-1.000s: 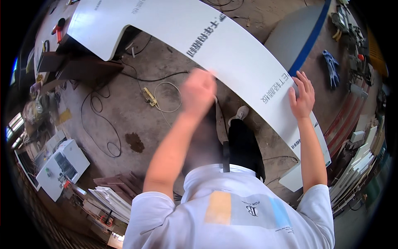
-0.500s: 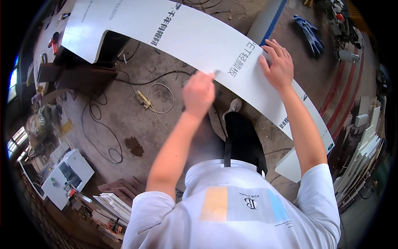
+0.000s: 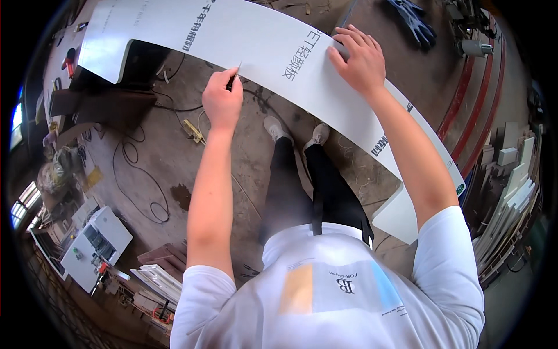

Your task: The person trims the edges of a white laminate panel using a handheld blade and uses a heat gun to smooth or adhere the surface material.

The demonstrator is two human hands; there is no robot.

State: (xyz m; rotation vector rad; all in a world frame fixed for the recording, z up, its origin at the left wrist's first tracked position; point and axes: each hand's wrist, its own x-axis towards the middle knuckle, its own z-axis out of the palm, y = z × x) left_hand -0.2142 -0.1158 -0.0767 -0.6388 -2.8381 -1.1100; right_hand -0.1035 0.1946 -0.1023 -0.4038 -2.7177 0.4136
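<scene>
A long white panel with dark print and an end cutout spans the view from upper left to lower right, curved by the lens. At its near edge my left hand is closed around a small tool with a thin pointed blade. The tip meets the panel's edge; the handle is mostly hidden in the fist, so its exact kind is unclear. Farther right, my right hand lies on the panel near its far edge, fingers stretched out and slightly apart, holding nothing.
Blue work gloves lie on a brown surface beyond the panel. Black cable and a yellow power strip lie on the floor. Stacked white strips stand at right; a white machine is at lower left.
My left hand has moved left and away from me along the panel's near edge with the bladed tool. The view has shifted, and both feet now show.
</scene>
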